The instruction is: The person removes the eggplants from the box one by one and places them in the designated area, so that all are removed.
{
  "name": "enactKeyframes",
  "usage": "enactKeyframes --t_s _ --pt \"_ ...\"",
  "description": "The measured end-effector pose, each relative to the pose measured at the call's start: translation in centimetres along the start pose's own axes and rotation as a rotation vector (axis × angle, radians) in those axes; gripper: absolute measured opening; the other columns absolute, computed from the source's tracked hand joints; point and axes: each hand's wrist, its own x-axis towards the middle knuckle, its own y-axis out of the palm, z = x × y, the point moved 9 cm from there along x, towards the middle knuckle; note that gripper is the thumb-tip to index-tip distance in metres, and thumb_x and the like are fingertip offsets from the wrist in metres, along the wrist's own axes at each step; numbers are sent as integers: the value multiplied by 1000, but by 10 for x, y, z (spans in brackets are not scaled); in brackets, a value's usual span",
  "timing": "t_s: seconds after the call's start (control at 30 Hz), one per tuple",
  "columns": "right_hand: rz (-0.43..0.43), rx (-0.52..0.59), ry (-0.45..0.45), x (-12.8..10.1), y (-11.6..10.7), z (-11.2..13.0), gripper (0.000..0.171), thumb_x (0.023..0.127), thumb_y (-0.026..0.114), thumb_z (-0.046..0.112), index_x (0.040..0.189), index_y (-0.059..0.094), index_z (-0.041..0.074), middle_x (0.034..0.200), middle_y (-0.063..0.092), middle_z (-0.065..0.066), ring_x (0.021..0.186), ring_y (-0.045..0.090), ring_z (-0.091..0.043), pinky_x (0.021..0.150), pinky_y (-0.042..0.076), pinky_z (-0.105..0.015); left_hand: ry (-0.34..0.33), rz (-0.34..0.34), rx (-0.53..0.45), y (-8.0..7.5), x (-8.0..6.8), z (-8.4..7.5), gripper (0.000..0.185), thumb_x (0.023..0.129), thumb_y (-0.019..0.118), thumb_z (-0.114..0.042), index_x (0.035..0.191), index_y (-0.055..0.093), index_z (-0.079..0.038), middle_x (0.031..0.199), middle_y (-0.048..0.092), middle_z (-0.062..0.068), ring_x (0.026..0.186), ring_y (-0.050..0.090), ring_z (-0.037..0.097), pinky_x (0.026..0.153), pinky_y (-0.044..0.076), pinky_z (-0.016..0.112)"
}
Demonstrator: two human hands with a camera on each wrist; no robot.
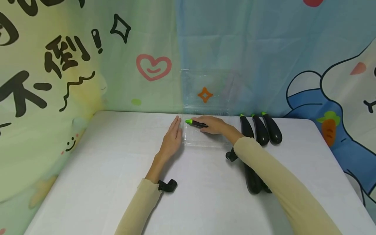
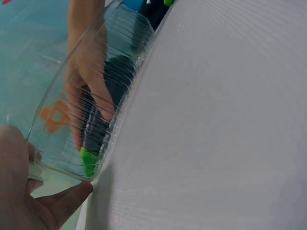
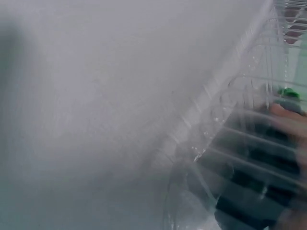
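Note:
A clear plastic box lies on the white table near its back edge, with its clear lid raised behind it. My right hand is inside the box and grips a dark eggplant, whose green stem end points left. Through the ribbed plastic wall, the left wrist view shows the fingers around this eggplant. My left hand touches the left side of the box, its fingers straight in the head view. In the right wrist view the gripped eggplant is blurred and partly hidden by the ribbed wall.
Three eggplants lie side by side right of the box. More eggplants lie nearer, partly hidden under the right sleeve. A printed cloth hangs behind the white table.

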Motion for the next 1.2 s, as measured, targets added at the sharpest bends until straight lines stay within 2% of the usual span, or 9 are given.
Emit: enactKeyframes --t_s 0.13,0.3,0.43,0.63,0.87,1.0,1.2 --pt "-10 2 17 -2 0 1 60 93 52 25 146 25 26 146 37 -6 134 36 -27 106 34 -49 1 0 -7 0 0 -1 48 99 32 -21 146 26 -13 155 20 -3 141 23 15 114 26 39" --pt "-50 -65 37 -4 1 0 57 95 48 27 146 23 29 148 35 -3 134 35 -27 104 36 -50 0 -4 -1 0 0 -2 48 99 33 -20 146 26 -13 155 19 -4 141 23 15 113 27 39" --pt "-96 -116 27 -4 1 2 56 96 47 28 146 24 30 146 38 -3 131 39 -29 102 39 -50 -5 -14 -4 -1 0 -2 48 99 33 -20 145 27 -12 154 21 -3 140 24 16 113 27 40" --pt "-117 -154 2 -5 3 5 54 96 47 27 146 25 29 143 42 -3 126 43 -28 101 40 -48 -9 -19 -6 1 -1 1 47 99 33 -20 145 29 -11 154 22 0 140 24 16 113 28 39" --pt "-136 -171 -1 -7 -5 6 55 96 45 30 146 24 27 142 43 -6 128 44 -29 102 39 -48 -5 -26 0 -1 -1 -3 47 98 34 -19 144 30 -10 154 23 -1 140 24 15 113 27 39" --pt "-149 -169 27 -13 -14 5 54 96 44 34 146 25 27 140 45 -9 125 47 -29 98 43 -49 4 -33 -1 -1 -1 -4 47 98 35 -18 144 31 -9 153 24 1 140 25 16 112 29 40" --pt "-163 -111 57 -26 -23 2 54 96 43 35 146 26 25 142 41 -15 126 45 -34 100 40 -52 4 -30 4 -1 -1 -3 47 98 33 -20 144 31 -8 153 24 1 140 26 16 113 28 39"
